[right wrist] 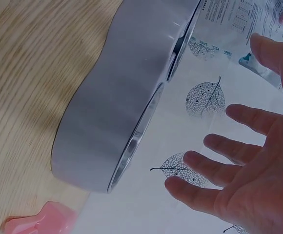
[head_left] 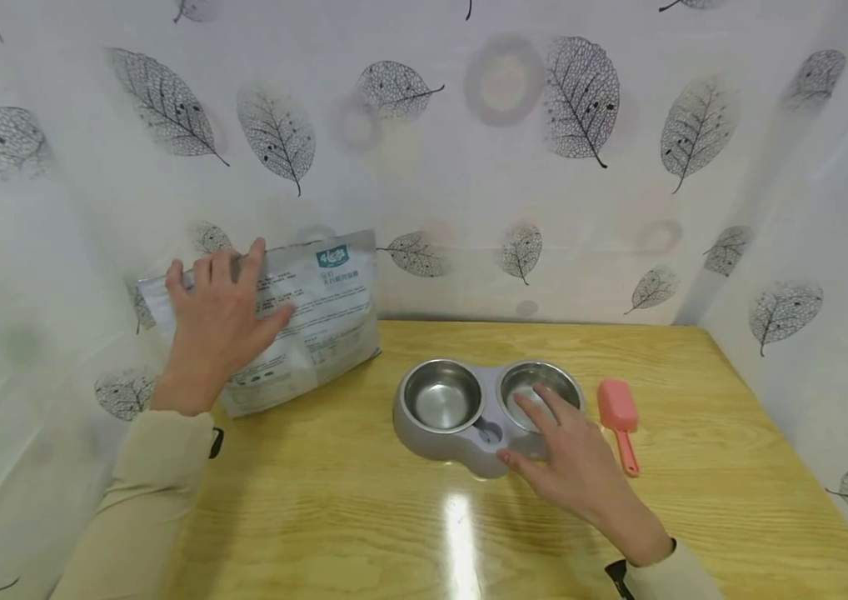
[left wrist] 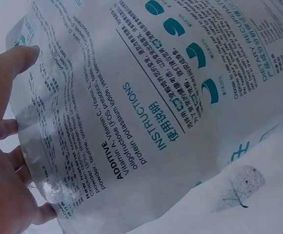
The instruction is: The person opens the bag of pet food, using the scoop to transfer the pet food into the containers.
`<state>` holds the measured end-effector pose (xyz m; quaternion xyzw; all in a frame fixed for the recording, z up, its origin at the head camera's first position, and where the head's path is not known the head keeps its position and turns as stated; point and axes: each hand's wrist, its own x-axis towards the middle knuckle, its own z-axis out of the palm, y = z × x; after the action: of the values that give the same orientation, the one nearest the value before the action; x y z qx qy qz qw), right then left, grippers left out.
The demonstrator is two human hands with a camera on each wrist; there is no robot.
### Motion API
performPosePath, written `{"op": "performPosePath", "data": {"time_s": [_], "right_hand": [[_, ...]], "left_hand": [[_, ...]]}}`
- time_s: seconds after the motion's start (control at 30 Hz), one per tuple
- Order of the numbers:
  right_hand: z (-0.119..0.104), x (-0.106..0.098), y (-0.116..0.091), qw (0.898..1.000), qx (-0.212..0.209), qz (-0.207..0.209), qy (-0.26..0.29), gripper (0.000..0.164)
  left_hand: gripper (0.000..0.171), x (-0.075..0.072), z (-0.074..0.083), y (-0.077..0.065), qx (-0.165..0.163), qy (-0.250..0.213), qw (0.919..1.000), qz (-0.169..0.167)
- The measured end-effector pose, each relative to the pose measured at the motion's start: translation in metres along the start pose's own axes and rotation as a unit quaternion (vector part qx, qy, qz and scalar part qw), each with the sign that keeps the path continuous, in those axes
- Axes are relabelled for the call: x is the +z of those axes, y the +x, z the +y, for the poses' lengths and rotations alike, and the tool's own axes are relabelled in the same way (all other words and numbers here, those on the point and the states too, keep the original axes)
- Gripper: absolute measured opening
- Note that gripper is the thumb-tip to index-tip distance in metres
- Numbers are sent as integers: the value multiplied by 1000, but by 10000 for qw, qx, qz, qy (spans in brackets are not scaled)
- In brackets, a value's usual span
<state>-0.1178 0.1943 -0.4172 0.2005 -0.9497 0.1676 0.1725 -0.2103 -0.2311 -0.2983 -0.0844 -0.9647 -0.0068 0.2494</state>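
Observation:
A silvery-white printed pet food bag (head_left: 319, 325) stands tilted at the back left of the table. My left hand (head_left: 217, 321) is at its upper left part, fingers spread and reaching to the top edge; in the left wrist view the thumb (left wrist: 27, 56) lies over the printed face. Whether the fingers touch the bag is unclear. A grey double pet bowl (head_left: 424, 446) with two metal bowls sits mid-table. Above its right bowl, my right hand (head_left: 577, 458) hovers with fingers apart, holding nothing; the right wrist view shows a gap between hand and bowl.
A pink scoop (head_left: 617, 407) lies right of the double bowl, its handle toward the front. A white curtain (head_left: 454, 167) with leaf prints hangs behind and at both sides of the wooden table (head_left: 319, 517).

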Motion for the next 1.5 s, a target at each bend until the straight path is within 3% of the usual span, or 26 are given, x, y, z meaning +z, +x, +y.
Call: {"op": "performPosePath", "data": {"time_s": [0.2, 0.43, 0.57, 0.8, 0.93, 1.1, 1.3, 1.5], "right_hand": [[0, 0, 2, 9999, -63, 84, -21, 73], [-4, 1, 5, 10000, -17, 72, 65, 75], [-7, 1, 7, 9998, -52, 114, 122, 77], [-20, 1, 15, 9977, -265, 350, 507, 77], [-32, 6, 24, 9904, -734, 614, 997, 75], [-53, 14, 44, 9727, -1586, 1117, 1273, 78], [-80, 26, 67, 9692, -1996, 842, 1170, 80], [-95, 44, 64, 9699, -2235, 617, 740, 54]], "left_hand": [[103, 6, 4, -4, 139, 175, 9991, 369], [128, 16, 15, -15, 163, 488, 9976, 453], [135, 20, 24, -26, 258, 519, 9969, 536], [135, 32, 36, -53, 628, 654, 9908, 1006], [127, 36, 44, -69, 627, 383, 9939, 828], [122, 42, 51, -90, 579, 41, 9972, 464], [116, 53, 49, -110, 675, -107, 9974, 209], [113, 57, 49, -125, 758, -92, 9971, -61]]}}
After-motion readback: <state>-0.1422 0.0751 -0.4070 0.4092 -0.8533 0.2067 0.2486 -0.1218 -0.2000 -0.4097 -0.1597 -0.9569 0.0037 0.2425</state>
